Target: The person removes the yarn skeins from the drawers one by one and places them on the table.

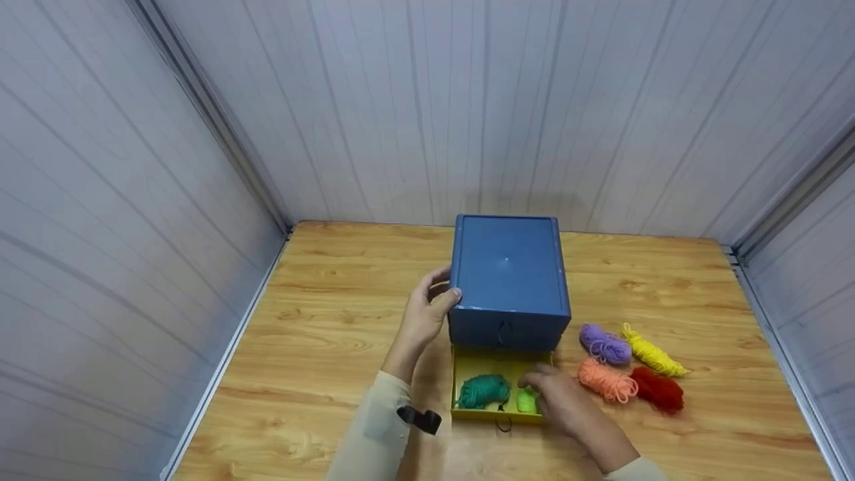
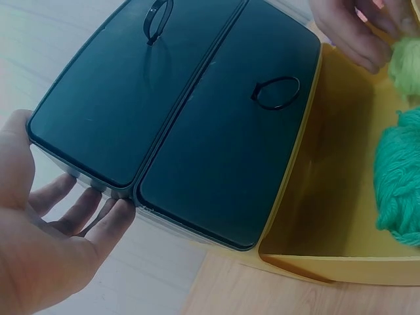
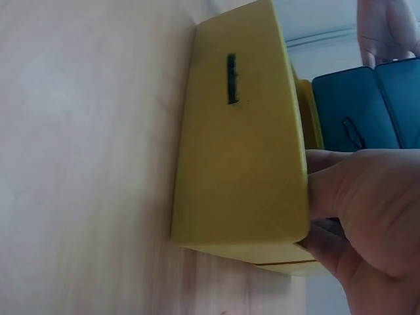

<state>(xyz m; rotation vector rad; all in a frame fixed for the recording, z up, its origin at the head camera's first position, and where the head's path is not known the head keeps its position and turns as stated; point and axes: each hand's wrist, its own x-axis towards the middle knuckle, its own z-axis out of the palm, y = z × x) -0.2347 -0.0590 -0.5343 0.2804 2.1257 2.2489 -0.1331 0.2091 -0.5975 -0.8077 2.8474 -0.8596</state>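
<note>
A drawer box (image 1: pixel 509 267) with a blue top and dark blue drawer fronts stands on the table, its yellow bottom drawer (image 1: pixel 461 415) pulled out. My left hand (image 1: pixel 427 308) grips the box's left front edge, thumb at the top corner and fingers bent against the side. Inside the drawer, on the left, lies a green yarn skein (image 1: pixel 483 391). My right hand (image 1: pixel 564 399) reaches over the drawer's right wall and holds a lime-green yarn skein (image 1: pixel 527 401) by its upper end. That skein is hidden behind the drawer front in the right wrist view.
Right of the box lie a purple yarn skein (image 1: pixel 605 345), a yellow one (image 1: pixel 653 351), an orange one (image 1: pixel 606 381) and a red one (image 1: pixel 658 390), close together. Black loop handles (image 2: pixel 277 93) stick out from the drawer fronts. A pale panel wall (image 1: pixel 401 113) rises behind the table.
</note>
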